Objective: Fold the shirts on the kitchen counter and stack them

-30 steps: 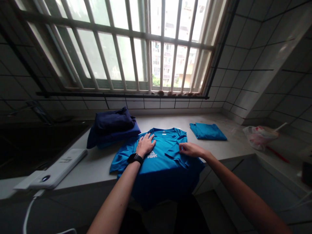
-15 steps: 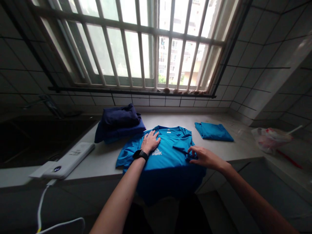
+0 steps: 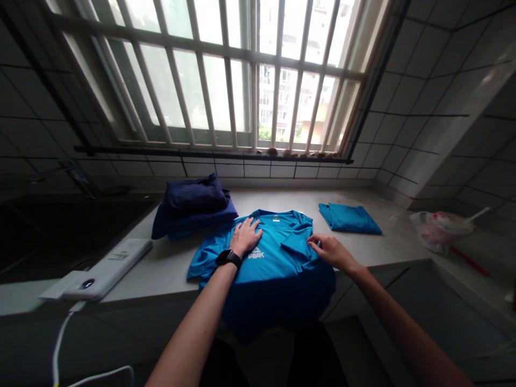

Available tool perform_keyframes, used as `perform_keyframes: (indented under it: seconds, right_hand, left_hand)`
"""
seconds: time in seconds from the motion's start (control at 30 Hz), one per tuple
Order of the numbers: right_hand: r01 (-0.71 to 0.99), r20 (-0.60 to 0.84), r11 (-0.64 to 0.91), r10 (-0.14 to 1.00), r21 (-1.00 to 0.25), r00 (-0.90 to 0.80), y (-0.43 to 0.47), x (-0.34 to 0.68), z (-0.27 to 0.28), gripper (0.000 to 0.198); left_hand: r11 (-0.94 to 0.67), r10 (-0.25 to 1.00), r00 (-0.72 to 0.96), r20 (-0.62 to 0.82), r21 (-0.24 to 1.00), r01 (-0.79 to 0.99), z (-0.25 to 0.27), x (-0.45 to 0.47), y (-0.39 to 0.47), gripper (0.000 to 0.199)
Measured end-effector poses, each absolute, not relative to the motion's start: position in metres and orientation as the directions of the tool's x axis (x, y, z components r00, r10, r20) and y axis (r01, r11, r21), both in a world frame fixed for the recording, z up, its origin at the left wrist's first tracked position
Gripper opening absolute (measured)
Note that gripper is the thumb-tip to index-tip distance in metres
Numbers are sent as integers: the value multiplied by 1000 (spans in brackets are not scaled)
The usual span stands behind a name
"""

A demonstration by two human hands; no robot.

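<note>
A blue T-shirt [image 3: 278, 269] with a white PEAK print lies front up, neckline toward the window, its lower part hanging over the counter's front edge. My left hand [image 3: 245, 236], with a black watch on the wrist, rests flat on its upper chest, fingers spread. The sleeve [image 3: 293, 246] on the right is folded inward over the shirt body. At that side edge is my right hand [image 3: 332, 251], its fingers curved and slightly apart, with no cloth visible between them. Whether its fingertips touch the shirt is hard to tell.
Dark blue folded clothes [image 3: 195, 204] are stacked left of the shirt. A folded blue garment [image 3: 350, 218] lies at the right. A white power bank [image 3: 108, 271] with a cable sits near the sink [image 3: 72, 236]. Beyond, on the right, is a plastic bag [image 3: 439, 230].
My right hand has let go of the sleeve, which now lies flatter across the shirt, and has moved slightly up to its edge. My left hand stays on the chest. The view has shifted slightly.
</note>
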State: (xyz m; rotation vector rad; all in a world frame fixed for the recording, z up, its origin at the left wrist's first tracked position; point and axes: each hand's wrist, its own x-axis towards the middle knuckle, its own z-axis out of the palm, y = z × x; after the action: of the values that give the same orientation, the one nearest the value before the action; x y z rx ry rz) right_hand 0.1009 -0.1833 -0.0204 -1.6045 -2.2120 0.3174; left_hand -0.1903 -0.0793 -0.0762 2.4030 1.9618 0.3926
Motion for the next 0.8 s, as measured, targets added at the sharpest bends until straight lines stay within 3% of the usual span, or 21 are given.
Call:
perform_keyframes:
  seconds: [0.1,0.2,0.33,0.4,0.47,0.6,0.7,0.8]
  right_hand:
    - [947,184,206,969,-247,-163,-168,95,-30,29]
    - [973,156,141,981,-185,-113,-157,92,-31,18]
    - [987,321,12,946,-160,41,-151,99,-28,26]
    - [989,380,54,925,-138,3,-156,105,-28,30]
    - [966,380,212,914,-151,-142,-166,109,-28,30]
    - [846,204,489,869,-211,-451,-192,106,-27,18]
    - [872,264,436,888,-221,-377,-207,99,-26,16]
    - [852,316,431,887,-298,-338,-216,99,-21,31]
  left_hand:
    - [-214,966,181,187,175,961,-74,-190,-81,51]
    - [-217,964,182,191,184,959,-73,-189,-82,50]
    - [-212,968,177,178,200,957,-71,-189,-83,49]
    - [-209,969,174,174,207,956,-71,-189,-84,50]
    - [-213,968,177,176,212,954,-71,-189,-84,51]
    - [-220,967,183,177,219,951,-73,-189,-83,51]
    - [-226,964,185,189,225,948,-75,-190,-81,50]
    - [-239,959,193,206,230,944,-76,-190,-81,50]
